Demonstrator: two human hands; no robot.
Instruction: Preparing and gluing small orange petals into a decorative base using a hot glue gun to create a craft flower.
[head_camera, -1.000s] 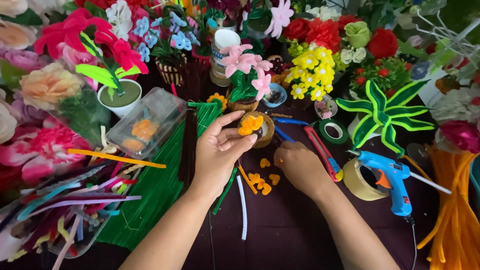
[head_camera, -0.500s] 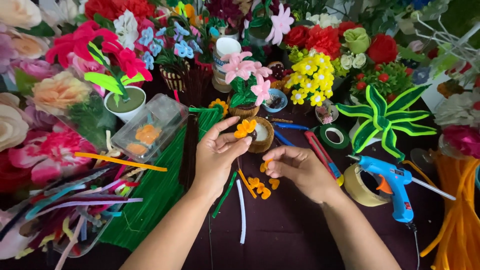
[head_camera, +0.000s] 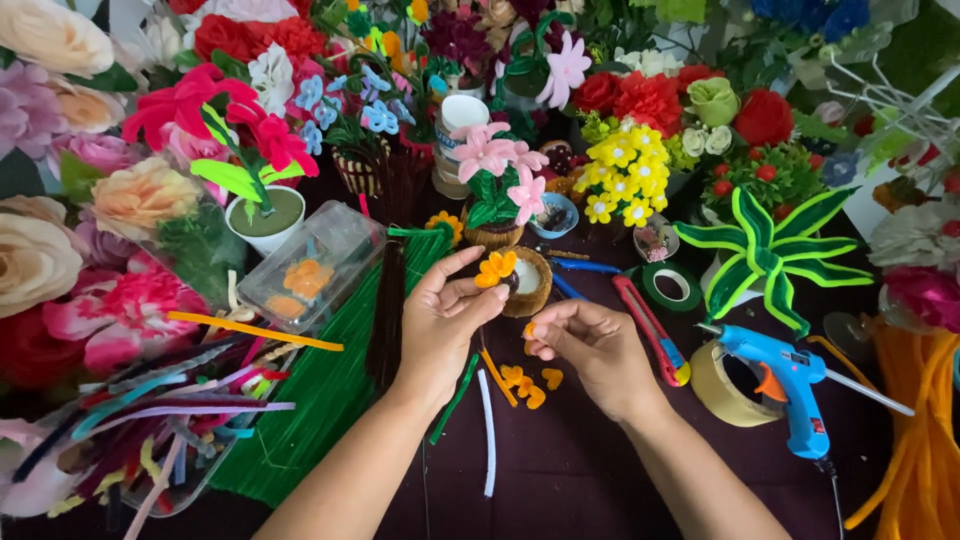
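1. Left hand (head_camera: 447, 320) pinches orange flower (head_camera: 496, 267) above small brown pot (head_camera: 530, 283), mid-desk.
2. Right hand (head_camera: 590, 345) pinches an orange petal piece (head_camera: 528, 330); loose petals (head_camera: 527, 384) just below it.
3. Blue glue gun (head_camera: 785, 375) near right edge.

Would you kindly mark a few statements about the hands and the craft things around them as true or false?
1. The left hand pinches a small orange flower. True.
2. The right hand grips the blue glue gun. False: the gun lies on the table, apart from that hand.
3. Loose orange petals lie below the hands. True.
4. The clear plastic box sits right of the glue gun. False: it is on the left, beside the green pipe cleaners.
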